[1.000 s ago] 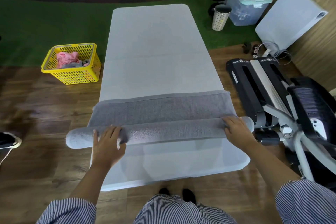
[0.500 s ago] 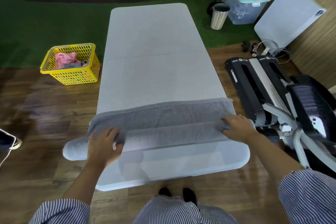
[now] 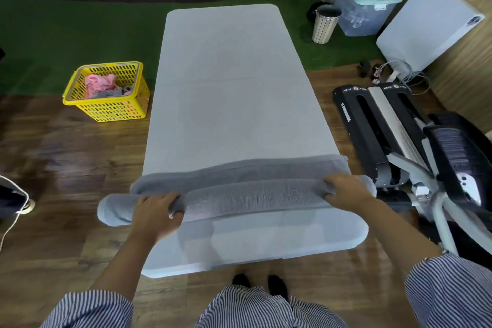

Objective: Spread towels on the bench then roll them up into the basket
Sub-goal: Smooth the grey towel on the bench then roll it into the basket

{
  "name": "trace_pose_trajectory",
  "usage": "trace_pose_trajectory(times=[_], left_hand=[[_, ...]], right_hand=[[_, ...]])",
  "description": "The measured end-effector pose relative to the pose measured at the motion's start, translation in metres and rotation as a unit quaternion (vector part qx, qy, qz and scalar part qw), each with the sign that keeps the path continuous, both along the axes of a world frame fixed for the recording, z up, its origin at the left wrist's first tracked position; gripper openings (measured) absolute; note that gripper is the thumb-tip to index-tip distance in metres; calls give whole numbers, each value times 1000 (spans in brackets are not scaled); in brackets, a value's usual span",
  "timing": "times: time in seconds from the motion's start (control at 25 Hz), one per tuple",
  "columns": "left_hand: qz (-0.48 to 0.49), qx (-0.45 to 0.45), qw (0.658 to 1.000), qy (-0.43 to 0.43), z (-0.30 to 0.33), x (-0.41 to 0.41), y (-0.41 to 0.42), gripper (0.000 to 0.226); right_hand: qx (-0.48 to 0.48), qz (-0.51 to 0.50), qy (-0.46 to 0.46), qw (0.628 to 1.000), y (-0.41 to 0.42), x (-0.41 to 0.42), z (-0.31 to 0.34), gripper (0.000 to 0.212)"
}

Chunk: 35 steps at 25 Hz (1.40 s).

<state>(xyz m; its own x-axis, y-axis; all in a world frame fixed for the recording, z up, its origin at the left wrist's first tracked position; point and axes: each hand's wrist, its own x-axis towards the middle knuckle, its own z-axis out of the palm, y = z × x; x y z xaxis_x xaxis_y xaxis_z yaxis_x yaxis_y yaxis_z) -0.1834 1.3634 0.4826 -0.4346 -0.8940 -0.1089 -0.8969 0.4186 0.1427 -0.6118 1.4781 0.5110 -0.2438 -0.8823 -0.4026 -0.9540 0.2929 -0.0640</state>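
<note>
A grey towel (image 3: pixel 247 194) lies across the near end of the long white bench (image 3: pixel 226 93), mostly rolled into a thick tube whose ends overhang both sides. A narrow flat strip of it remains beyond the roll. My left hand (image 3: pixel 155 213) grips the roll near its left end, fingers curled over the top. My right hand (image 3: pixel 346 190) holds it near the right end. The yellow basket (image 3: pixel 80 100) stands on the floor left of the bench, with pink and grey cloth inside.
A black stepper machine (image 3: pixel 378 125) stands close to the bench's right side. A striped bin (image 3: pixel 326 24), a clear storage box (image 3: pixel 364 10) and a white board (image 3: pixel 428 26) sit at the back right. A cable (image 3: pixel 16 213) lies at the left edge.
The roll has grown thicker and moved away from me along the bench. The flat strip beyond it has become narrower. Both hands stayed on the roll.
</note>
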Motion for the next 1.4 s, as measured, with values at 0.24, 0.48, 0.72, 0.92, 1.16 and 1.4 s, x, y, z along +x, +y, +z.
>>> trace_pose_trajectory(times=[0.24, 0.48, 0.72, 0.92, 1.16, 1.4], left_hand=[[-2, -86, 996, 32, 1, 3, -4, 47], [7, -75, 997, 27, -14, 4, 0, 54], [-2, -95, 995, 11, -9, 9, -12, 43], [24, -86, 996, 19, -15, 26, -23, 42], [-55, -88, 994, -14, -19, 32, -59, 74], [-133, -123, 982, 45, -11, -12, -110, 54]], right_hand=[[-80, 5, -1, 997, -8, -2, -4, 30], [-64, 30, -13, 997, -8, 6, -14, 54], [-101, 24, 80, 991, -22, 9, -15, 45], [-105, -66, 22, 992, -30, 21, -20, 50], [-64, -53, -83, 993, -53, 25, -28, 61], [-87, 48, -155, 983, -115, 5, -28, 58]])
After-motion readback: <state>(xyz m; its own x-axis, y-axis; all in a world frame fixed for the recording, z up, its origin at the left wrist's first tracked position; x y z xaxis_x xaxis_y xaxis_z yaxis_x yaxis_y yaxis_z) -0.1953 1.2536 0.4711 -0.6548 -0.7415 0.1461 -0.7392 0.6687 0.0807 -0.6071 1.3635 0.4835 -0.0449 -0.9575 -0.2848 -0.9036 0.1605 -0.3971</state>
